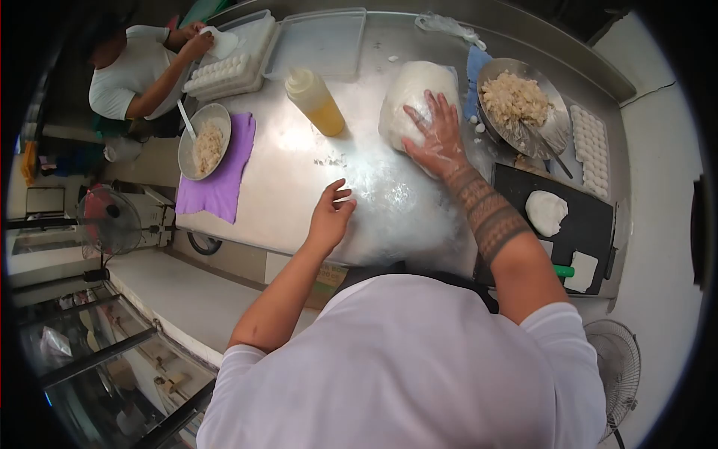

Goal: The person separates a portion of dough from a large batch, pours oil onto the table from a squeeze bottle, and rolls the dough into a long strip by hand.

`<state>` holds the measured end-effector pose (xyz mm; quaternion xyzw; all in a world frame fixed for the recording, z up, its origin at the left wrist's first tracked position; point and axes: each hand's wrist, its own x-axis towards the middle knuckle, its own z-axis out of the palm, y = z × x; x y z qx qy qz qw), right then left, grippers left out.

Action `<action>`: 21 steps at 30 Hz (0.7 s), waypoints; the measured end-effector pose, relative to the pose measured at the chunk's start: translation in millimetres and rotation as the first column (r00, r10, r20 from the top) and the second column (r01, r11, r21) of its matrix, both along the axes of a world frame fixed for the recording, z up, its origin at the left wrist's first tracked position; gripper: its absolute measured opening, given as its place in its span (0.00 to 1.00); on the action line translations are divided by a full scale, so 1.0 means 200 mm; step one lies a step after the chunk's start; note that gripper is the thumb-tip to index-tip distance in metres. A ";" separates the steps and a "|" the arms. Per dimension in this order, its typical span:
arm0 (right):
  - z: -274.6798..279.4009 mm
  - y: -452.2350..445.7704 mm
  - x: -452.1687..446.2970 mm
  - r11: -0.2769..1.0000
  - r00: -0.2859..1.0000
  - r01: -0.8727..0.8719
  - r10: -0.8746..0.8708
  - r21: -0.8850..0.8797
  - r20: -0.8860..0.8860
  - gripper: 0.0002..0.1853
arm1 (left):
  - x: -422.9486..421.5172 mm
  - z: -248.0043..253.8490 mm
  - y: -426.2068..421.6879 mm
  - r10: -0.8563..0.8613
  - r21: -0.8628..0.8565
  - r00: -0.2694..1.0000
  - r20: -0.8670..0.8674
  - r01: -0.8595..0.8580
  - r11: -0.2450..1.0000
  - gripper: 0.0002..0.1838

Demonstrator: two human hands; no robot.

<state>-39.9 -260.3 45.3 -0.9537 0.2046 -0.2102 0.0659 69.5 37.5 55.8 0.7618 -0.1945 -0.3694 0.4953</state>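
Observation:
My right hand (435, 135) lies with spread fingers on a large white mass of dough (407, 90), which seems to be wrapped in clear plastic. White smears show on that hand. My left hand (331, 215) hovers over the steel table's near side, its fingers apart and curved, holding nothing. Between the hands, a shiny film of oil or plastic (396, 202) covers the steel. A squeeze bottle of yellow liquid (317, 103) stands beyond my left hand. To the right, a smaller white dough lump (547, 213) rests on a black board (516, 183).
Bowls of filling stand at the right (516, 99) and on a purple cloth (232, 176) at the left. Dough balls fill a right-hand tray (591, 153). A co-worker (138, 71) handles flat dough by a plastic container (254, 52). A green-handled scraper (581, 271) lies near my right arm.

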 end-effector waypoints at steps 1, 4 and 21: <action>0.01 -0.04 0.06 1.000 0.999 0.028 -0.028 -0.006 -0.022 0.36 | 0.04 0.01 0.00 0.010 -0.001 0.999 0.032 -0.009 1.000 0.32; 0.02 -0.19 0.22 0.993 0.991 0.072 -0.082 -0.099 -0.108 0.38 | 0.15 -0.01 0.01 0.028 -0.013 0.990 0.135 -0.027 1.000 0.32; -0.06 0.21 -1.14 0.928 0.965 0.253 -0.261 -0.274 0.008 0.18 | 0.82 -0.17 -0.77 0.368 -0.534 0.864 0.343 -0.143 0.833 0.45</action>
